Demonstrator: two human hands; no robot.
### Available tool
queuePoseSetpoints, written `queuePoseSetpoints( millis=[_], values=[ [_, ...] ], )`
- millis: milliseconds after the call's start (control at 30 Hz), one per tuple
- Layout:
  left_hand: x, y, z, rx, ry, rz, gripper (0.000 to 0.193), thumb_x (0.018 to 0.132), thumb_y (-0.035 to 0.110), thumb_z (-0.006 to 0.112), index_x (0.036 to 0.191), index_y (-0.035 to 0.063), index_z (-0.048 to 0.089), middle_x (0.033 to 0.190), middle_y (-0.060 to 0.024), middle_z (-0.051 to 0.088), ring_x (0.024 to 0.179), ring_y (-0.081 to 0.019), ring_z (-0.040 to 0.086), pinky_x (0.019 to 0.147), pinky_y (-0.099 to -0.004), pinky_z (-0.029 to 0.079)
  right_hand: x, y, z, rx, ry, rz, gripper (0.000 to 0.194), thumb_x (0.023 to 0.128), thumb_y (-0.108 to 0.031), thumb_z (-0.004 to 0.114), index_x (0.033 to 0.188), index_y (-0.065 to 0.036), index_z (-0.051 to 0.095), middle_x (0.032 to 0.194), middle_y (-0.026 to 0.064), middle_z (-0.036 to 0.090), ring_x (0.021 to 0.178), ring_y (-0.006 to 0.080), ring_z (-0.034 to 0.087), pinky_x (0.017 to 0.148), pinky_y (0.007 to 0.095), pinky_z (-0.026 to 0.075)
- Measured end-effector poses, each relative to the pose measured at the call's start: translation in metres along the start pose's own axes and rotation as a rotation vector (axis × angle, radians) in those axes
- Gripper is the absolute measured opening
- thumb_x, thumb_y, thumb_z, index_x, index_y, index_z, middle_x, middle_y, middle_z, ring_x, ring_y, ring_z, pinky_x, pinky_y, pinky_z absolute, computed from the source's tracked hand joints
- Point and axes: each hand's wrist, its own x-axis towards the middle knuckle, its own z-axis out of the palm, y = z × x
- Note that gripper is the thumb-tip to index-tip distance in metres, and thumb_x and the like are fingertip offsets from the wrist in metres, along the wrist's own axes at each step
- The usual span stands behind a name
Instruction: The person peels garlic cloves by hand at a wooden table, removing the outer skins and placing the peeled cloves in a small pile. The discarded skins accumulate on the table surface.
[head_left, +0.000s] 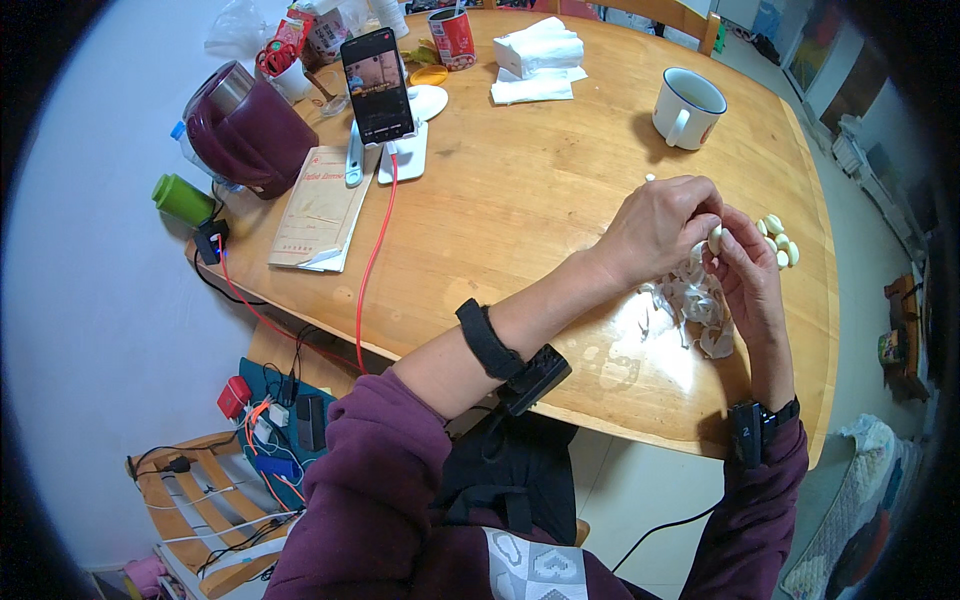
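Observation:
A pale, peeled garlic clove (715, 240) is pinched between both hands over the right part of the wooden table (480, 225). My left hand (660, 225) comes in from the left and has its fingertips on the upper side of the clove. My right hand (750, 266) holds it from the right between thumb and fingers. Thin papery garlic skins (697, 304) lie in a loose heap just below the hands. Several peeled cloves (780, 241) lie together to the right of my right hand. A small white piece (650, 178) shows behind my left hand.
An enamel mug (688, 109) with liquid stands beyond the hands, near folded tissues (538, 56). Further left are a phone (378, 86) on a stand, its red cable (373, 262), an exercise book (319, 206), a purple kettle (251, 135), a green cup (182, 200) and a red can (453, 39).

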Motion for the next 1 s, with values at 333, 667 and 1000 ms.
queuePoseSetpoints(
  millis=[333,667,1000],
  values=[
    [-0.001,-0.002,0.000,0.008,-0.028,-0.028,0.014,0.083,0.010,0.061,0.087,-0.0026,0.059,0.077,-0.0141,0.064,0.071,-0.0207,0.065,0.064,-0.0307,0.052,0.000,-0.002,0.000,-0.016,-0.026,0.003,0.033,0.091,-0.016,0.057,0.120,-0.002,0.054,0.101,0.0019,0.061,0.082,0.0075,0.056,0.070,0.0206,0.047],
    [0.002,-0.007,0.000,0.034,0.079,-0.087,0.012,0.085,0.010,0.059,0.091,0.0001,0.058,0.077,-0.0114,0.064,0.073,-0.0182,0.063,0.066,-0.0298,0.051,0.003,0.000,0.001,-0.118,0.125,-0.112,0.024,0.086,-0.009,0.061,0.110,-0.003,0.057,0.097,0.0011,0.058,0.089,0.0085,0.054,0.076,0.0222,0.044],
    [0.000,-0.002,0.004,-0.208,-0.073,-0.296,0.021,0.086,0.019,0.064,0.093,-0.0007,0.064,0.073,-0.0047,0.065,0.064,-0.0083,0.060,0.057,-0.0228,0.049,0.001,0.002,-0.001,-0.318,0.073,-0.262,0.024,0.082,-0.007,0.068,0.103,-0.001,0.057,0.090,0.0005,0.061,0.083,0.0064,0.058,0.075,0.0202,0.049]
  ],
)
